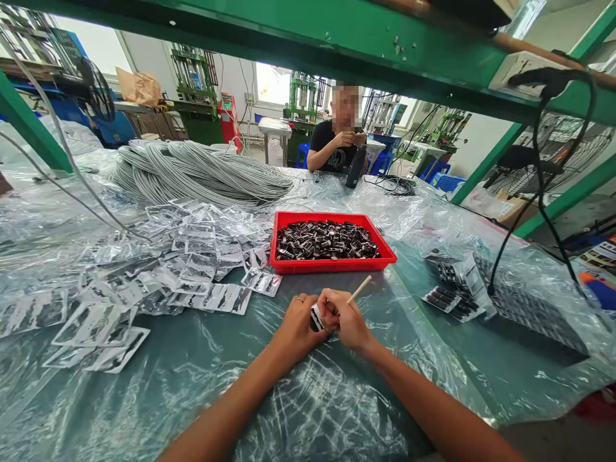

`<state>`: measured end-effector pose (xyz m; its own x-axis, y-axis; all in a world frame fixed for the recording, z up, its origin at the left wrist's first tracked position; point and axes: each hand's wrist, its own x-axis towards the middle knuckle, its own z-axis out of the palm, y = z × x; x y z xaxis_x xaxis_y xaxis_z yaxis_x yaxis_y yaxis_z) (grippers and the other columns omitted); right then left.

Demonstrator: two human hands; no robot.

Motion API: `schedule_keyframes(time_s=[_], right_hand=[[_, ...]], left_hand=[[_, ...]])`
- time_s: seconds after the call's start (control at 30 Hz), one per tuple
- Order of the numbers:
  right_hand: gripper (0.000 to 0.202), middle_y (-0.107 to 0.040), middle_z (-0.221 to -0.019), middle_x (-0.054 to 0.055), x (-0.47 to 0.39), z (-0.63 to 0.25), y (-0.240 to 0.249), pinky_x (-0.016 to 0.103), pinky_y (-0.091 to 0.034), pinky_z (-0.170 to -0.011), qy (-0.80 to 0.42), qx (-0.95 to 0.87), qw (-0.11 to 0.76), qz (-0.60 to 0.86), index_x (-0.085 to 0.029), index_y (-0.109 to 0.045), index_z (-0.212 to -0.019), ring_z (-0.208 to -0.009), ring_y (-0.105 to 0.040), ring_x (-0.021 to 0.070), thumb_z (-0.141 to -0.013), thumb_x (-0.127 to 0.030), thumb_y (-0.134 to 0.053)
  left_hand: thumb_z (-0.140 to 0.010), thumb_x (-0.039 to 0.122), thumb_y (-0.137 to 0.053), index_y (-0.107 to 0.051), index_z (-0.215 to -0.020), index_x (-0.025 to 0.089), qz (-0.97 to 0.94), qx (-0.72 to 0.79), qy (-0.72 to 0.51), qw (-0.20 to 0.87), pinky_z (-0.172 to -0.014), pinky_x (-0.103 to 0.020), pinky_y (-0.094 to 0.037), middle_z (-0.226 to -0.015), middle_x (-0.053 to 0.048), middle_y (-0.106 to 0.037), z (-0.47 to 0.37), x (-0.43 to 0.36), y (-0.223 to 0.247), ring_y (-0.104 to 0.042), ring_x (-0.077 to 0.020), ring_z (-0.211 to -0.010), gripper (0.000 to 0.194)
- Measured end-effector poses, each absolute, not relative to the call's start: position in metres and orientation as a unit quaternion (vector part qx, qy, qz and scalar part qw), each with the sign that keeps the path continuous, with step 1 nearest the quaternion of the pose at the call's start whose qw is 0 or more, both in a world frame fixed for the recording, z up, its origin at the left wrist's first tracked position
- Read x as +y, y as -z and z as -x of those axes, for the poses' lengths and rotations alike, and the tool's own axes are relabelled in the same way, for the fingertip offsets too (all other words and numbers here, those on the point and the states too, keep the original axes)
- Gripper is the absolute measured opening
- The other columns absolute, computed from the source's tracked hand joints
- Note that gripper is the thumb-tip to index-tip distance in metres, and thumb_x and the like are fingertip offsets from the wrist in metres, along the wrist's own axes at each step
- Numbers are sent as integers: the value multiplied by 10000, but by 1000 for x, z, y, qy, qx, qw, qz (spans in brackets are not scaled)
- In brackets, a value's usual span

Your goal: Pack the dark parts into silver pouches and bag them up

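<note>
At the middle of the table, my left hand [297, 326] is closed around a small black-and-white piece [316, 318], mostly covered by my fingers. My right hand [349, 321] is pressed up against it and grips a thin pale wooden stick [360, 289] like a pen; its rear end points up and right, and its working end is hidden. Just beyond my hands stands a red tray [332, 265] filled with many small dark, shiny metal-like parts [327, 239]. Left of my hands lie spread-out flat clear-and-white plastic packs [219, 298] with dark torn-looking bands.
A large coil of grey cable [192, 173] lies behind the packs. On the right are dark strips [452, 301] and a box under plastic film [534, 321]. Black cords [541, 173] hang from a green beam [289, 32]. A person [334, 144] sits opposite, near a black bottle [355, 168].
</note>
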<state>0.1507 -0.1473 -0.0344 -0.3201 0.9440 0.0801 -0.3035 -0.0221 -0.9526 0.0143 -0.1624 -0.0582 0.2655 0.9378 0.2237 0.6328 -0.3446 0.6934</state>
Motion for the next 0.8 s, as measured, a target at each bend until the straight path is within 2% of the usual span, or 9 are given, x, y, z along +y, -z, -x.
schedule_keyframes(time_s=[0.13, 0.2, 0.47, 0.67, 0.8], right_hand=[[414, -212, -393, -118, -123, -156, 30, 200, -117, -380, -620, -454, 562, 307, -199, -475, -568, -362, -110, 36, -775, -543, -570], [406, -207, -387, -122, -109, -153, 29, 195, -111, -373, -608, -449, 580, 304, -203, -463, -560, -357, -100, 33, -752, -541, -581], [409, -247, -401, -105, -119, -139, 37, 198, -126, -371, -606, -475, 556, 314, -199, -475, -555, -360, -151, 41, -770, -539, -549], [408, -239, -390, -110, -138, -173, 35, 198, -127, -369, -672, -481, 478, 298, -188, -499, -570, -353, -142, 41, -803, -519, -560], [384, -210, -393, -124, -114, -185, 30, 185, -118, -367, -642, -426, 561, 302, -204, -455, -574, -346, -109, 34, -762, -512, -586]], left_hand=[[-685, 238, -694, -586, -1152, 165, -773, 527, -283, 212, -937, -451, -468, -1089, -115, -570, -21, -167, 58, -535, -298, -1070, 485], [-704, 282, -698, -585, -1140, 156, -772, 537, -278, 197, -950, -471, -455, -1092, -119, -556, -25, -166, 60, -530, -301, -1062, 468], [-772, 303, -686, -618, -974, 178, -770, 524, -310, 191, -905, -442, -468, -1008, -83, -559, -25, -162, 67, -530, -269, -991, 247], [-791, 338, -692, -619, -1069, 159, -787, 527, -274, 169, -937, -457, -458, -1050, -103, -550, -27, -167, 62, -514, -286, -1015, 339], [-771, 309, -700, -608, -1105, 133, -790, 544, -242, 146, -948, -470, -452, -1070, -122, -558, -31, -167, 57, -521, -306, -1029, 389]])
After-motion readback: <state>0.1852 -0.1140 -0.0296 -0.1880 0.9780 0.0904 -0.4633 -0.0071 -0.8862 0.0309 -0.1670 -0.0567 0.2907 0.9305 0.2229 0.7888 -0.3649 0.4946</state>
